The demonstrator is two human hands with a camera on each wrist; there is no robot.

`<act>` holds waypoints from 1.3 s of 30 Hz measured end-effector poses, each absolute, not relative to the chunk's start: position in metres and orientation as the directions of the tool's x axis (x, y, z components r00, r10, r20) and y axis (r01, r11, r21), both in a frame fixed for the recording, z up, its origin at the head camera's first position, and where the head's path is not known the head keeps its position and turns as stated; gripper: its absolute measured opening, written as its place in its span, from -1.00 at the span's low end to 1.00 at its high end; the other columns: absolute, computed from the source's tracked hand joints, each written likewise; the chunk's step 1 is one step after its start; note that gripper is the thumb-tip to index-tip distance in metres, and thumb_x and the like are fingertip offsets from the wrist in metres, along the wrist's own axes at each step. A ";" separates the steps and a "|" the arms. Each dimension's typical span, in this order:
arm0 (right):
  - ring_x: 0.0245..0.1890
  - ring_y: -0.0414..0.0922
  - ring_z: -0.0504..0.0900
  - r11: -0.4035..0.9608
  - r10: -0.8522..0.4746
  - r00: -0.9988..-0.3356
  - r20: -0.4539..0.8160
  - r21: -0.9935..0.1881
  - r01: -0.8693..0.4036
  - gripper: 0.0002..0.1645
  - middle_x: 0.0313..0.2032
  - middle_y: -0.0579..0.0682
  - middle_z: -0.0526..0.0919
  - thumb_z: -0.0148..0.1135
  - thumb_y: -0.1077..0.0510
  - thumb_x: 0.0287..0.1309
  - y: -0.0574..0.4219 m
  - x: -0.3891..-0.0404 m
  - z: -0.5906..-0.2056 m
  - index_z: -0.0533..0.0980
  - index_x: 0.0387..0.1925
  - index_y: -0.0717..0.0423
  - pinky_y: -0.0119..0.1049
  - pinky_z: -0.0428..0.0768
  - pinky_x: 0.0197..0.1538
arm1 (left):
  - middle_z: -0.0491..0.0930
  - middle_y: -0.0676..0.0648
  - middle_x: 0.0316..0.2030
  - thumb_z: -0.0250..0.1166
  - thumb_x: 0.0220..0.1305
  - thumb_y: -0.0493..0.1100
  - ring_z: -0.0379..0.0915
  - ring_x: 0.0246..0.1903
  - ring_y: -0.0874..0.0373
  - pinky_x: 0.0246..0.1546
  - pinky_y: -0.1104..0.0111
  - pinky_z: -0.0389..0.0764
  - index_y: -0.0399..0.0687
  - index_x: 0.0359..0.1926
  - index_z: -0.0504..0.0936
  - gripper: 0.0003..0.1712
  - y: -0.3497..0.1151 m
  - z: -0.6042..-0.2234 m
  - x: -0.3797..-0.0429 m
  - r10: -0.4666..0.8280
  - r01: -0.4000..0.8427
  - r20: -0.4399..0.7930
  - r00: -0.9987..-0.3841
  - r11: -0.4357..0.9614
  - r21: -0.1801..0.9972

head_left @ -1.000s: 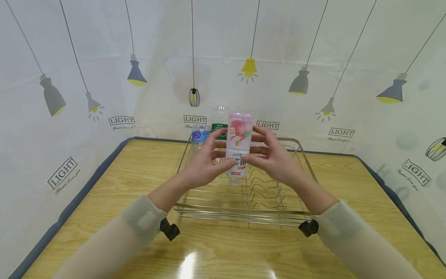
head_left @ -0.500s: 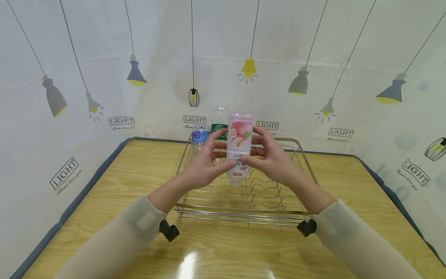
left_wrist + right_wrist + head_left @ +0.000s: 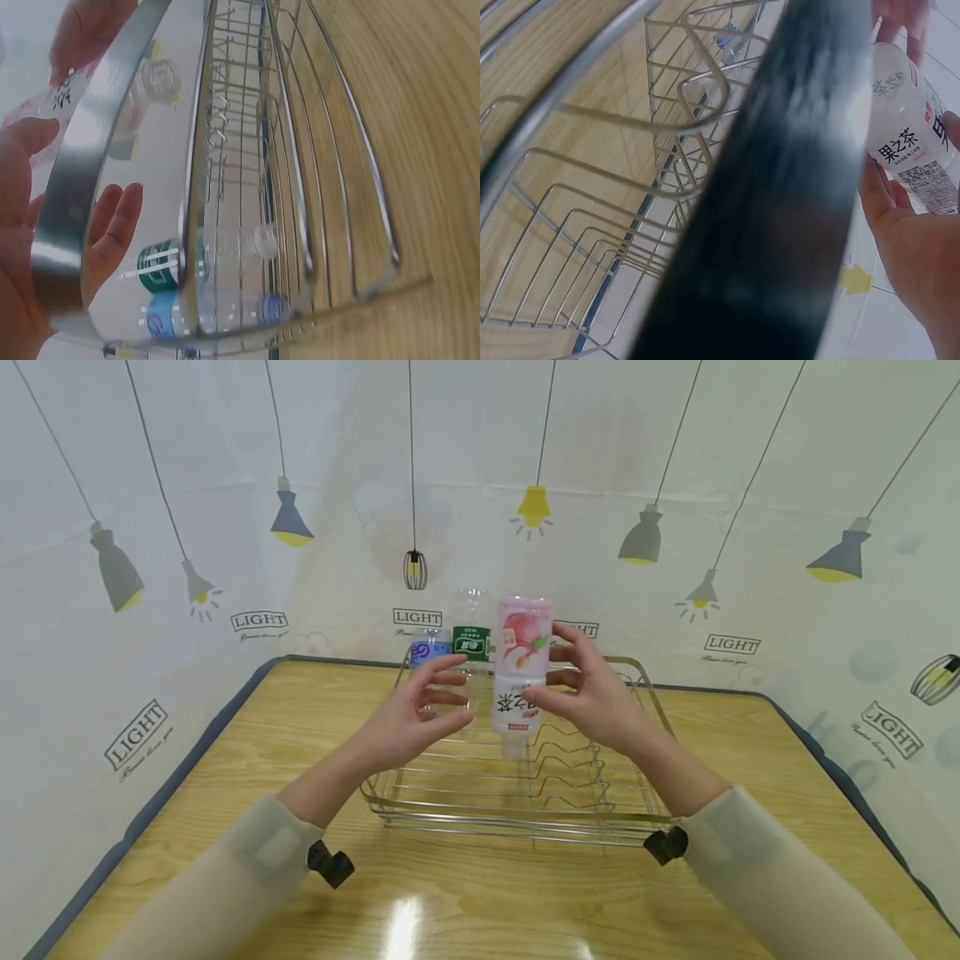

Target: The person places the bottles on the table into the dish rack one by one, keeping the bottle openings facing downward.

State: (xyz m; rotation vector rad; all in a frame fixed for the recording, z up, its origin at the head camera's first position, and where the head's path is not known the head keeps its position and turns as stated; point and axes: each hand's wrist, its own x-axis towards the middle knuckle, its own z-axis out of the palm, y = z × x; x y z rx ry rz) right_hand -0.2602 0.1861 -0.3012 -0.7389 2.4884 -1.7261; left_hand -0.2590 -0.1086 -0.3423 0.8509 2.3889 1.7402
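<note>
My right hand (image 3: 603,703) holds an upside-down peach drink bottle (image 3: 522,647) by its right side, above a wire dish rack (image 3: 517,816). The bottle has a pink and white label, and its bare neck points down. To the left, my left hand (image 3: 405,720) stands apart from the bottle with its fingers spread and relaxed. Behind that hand, a clear bottle with a green label (image 3: 471,643) and one with a blue label (image 3: 431,649) stand neck down at the rack's back left. The left wrist view shows a blue cap (image 3: 271,307) on the blue-labelled bottle.
The rack stands on a wooden table (image 3: 247,752), with wavy wire dividers (image 3: 570,768) on its right half. A flat metal rim (image 3: 67,217) runs round its top, close to both wrist cameras. A white cloth printed with lamps (image 3: 480,460) hangs behind and beside the table.
My left hand has let go of the peach drink bottle and moved to the left. My right hand still holds the bottle, which has shifted slightly right and up.
</note>
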 end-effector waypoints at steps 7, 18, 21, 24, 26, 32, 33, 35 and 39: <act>0.32 0.16 0.63 0.312 -0.364 -0.899 0.245 -0.877 -0.365 0.11 0.44 0.20 0.40 0.43 0.24 0.46 0.194 -0.263 -0.297 -0.03 0.75 -0.14 -0.31 0.76 0.17 | 0.56 -0.14 0.33 0.43 0.54 -0.09 0.63 0.20 -0.09 0.14 0.13 0.75 0.21 0.59 0.41 -0.30 -0.146 -0.350 -0.255 0.399 0.382 0.243 -0.884 0.318 0.868; 0.34 0.12 0.63 0.291 -0.319 -0.915 0.248 -0.893 -0.343 0.13 0.43 0.16 0.41 0.45 0.21 0.45 0.199 -0.269 -0.291 -0.06 0.75 -0.12 -0.33 0.79 0.13 | 0.51 -0.22 0.26 0.41 0.56 -0.04 0.52 0.02 0.04 0.04 0.37 0.66 0.04 0.47 0.56 -0.45 -0.188 -0.371 -0.251 0.302 0.379 0.259 -0.918 0.471 0.796; 0.30 0.11 0.64 0.284 -0.314 -0.915 0.255 -0.894 -0.347 0.14 0.43 0.17 0.42 0.45 0.20 0.44 0.198 -0.271 -0.289 -0.07 0.75 -0.11 -0.33 0.79 0.12 | 0.48 -0.24 0.28 0.39 0.58 0.00 0.53 0.05 0.00 0.05 0.31 0.66 0.02 0.47 0.56 -0.45 -0.193 -0.379 -0.249 0.290 0.351 0.230 -0.929 0.492 0.797; 0.28 0.11 0.65 0.278 -0.314 -0.912 0.265 -0.893 -0.355 0.13 0.43 0.17 0.42 0.44 0.19 0.45 0.197 -0.273 -0.285 -0.08 0.75 -0.10 -0.32 0.79 0.14 | 0.44 -0.24 0.31 0.35 0.60 0.02 0.53 0.12 -0.07 0.05 0.22 0.65 0.00 0.49 0.55 -0.44 -0.195 -0.386 -0.247 0.294 0.329 0.200 -0.935 0.501 0.800; 0.30 0.11 0.64 0.277 -0.310 -0.912 0.267 -0.893 -0.355 0.14 0.44 0.17 0.42 0.44 0.18 0.46 0.196 -0.275 -0.282 -0.08 0.75 -0.12 -0.30 0.79 0.17 | 0.41 -0.26 0.34 0.32 0.62 0.03 0.53 0.16 -0.12 0.04 0.20 0.64 -0.01 0.51 0.53 -0.44 -0.195 -0.389 -0.247 0.304 0.321 0.184 -0.935 0.499 0.805; 0.30 0.07 0.66 0.254 -0.279 -0.922 0.267 -0.906 -0.339 0.14 0.43 0.11 0.44 0.47 0.14 0.43 0.188 -0.281 -0.275 -0.05 0.74 -0.16 -0.19 0.78 0.24 | 0.31 -0.35 0.38 0.26 0.66 0.02 0.57 0.13 -0.16 -0.02 0.13 0.74 -0.09 0.53 0.50 -0.43 -0.192 -0.391 -0.246 0.339 0.298 0.148 -0.929 0.449 0.843; 0.30 0.07 0.66 0.246 -0.276 -0.923 0.268 -0.909 -0.337 0.13 0.43 0.10 0.44 0.47 0.14 0.43 0.186 -0.283 -0.274 -0.04 0.74 -0.17 -0.15 0.77 0.26 | 0.29 -0.36 0.38 0.25 0.67 0.02 0.56 0.11 -0.15 -0.01 0.10 0.76 -0.10 0.53 0.50 -0.43 -0.192 -0.391 -0.246 0.340 0.292 0.143 -0.929 0.441 0.849; 0.29 0.06 0.67 0.240 -0.273 -0.921 0.277 -0.908 -0.344 0.13 0.42 0.09 0.45 0.48 0.12 0.43 0.183 -0.285 -0.271 -0.04 0.74 -0.17 -0.12 0.77 0.27 | 0.29 -0.34 0.39 0.24 0.67 0.04 0.56 0.08 -0.15 0.00 0.03 0.78 -0.10 0.51 0.51 -0.44 -0.190 -0.391 -0.247 0.337 0.275 0.128 -0.933 0.434 0.858; 0.31 0.06 0.67 0.238 -0.269 -0.918 0.291 -0.904 -0.356 0.13 0.42 0.09 0.45 0.48 0.08 0.44 0.177 -0.291 -0.267 -0.04 0.74 -0.18 -0.11 0.77 0.28 | 0.35 -0.28 0.35 0.23 0.67 0.10 0.54 0.05 -0.15 0.03 -0.02 0.79 -0.04 0.45 0.56 -0.47 -0.186 -0.393 -0.249 0.319 0.239 0.097 -0.943 0.444 0.864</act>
